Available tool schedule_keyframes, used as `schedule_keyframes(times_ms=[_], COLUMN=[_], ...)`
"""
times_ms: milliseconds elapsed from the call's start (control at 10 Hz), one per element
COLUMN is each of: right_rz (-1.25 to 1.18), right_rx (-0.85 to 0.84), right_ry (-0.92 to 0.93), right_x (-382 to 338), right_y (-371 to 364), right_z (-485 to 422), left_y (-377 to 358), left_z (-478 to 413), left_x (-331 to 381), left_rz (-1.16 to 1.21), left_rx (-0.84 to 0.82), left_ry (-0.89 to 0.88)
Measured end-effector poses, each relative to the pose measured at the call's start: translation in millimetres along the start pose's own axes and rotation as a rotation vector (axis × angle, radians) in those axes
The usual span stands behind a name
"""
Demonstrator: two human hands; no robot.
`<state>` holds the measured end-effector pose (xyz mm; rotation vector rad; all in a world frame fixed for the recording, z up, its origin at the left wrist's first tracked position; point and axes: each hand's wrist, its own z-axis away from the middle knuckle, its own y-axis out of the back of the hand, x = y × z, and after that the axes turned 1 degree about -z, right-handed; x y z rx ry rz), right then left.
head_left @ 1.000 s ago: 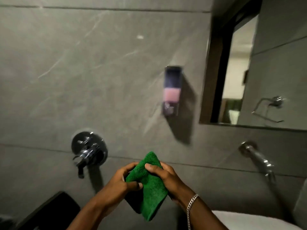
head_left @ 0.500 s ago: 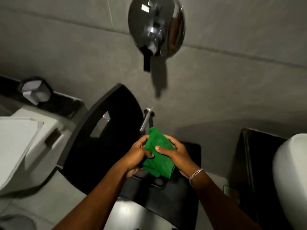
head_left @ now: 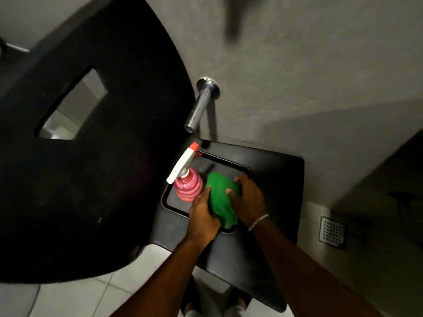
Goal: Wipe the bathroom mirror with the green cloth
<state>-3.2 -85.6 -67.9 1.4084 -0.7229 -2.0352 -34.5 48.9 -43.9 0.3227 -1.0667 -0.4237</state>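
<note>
The green cloth (head_left: 221, 197) is bunched between both hands, low over the recessed top of a black stool (head_left: 274, 179). My left hand (head_left: 203, 216) grips its left side and my right hand (head_left: 248, 200), with a silver bracelet at the wrist, grips its right side. A pink spray bottle (head_left: 188, 187) with a white trigger and orange nozzle stands in the same recess, just left of the cloth and touching my left hand's thumb side. The mirror is out of view.
A chrome spout (head_left: 199, 106) sticks out of the grey wall above the stool. A large black chair back (head_left: 103, 156) with a rectangular cut-out fills the left. A floor drain grate (head_left: 332, 232) lies at the right. My feet show on white tiles below.
My view has swung down from the wall and mirror to the stool. Both hands have carried the cloth down into the stool's recess beside the spray bottle, which has come into view.
</note>
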Motion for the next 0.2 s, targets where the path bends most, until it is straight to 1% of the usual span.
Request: schedule_keyframes(times_ms=[100, 200], right_rz=[0.043, -0.019], right_rx=[0.057, 0.213], right_ry=[0.040, 0.087], right_x=[1.7, -9.0], right_y=[5.6, 32.0], right_z=[6.7, 13.4], left_y=[3.5, 17.8], left_z=[1.8, 9.3], left_x=[5.2, 39.6], left_rz=[-0.073, -0.025], left_rx=[-0.004, -0.004], left_ry=[-0.044, -0.080])
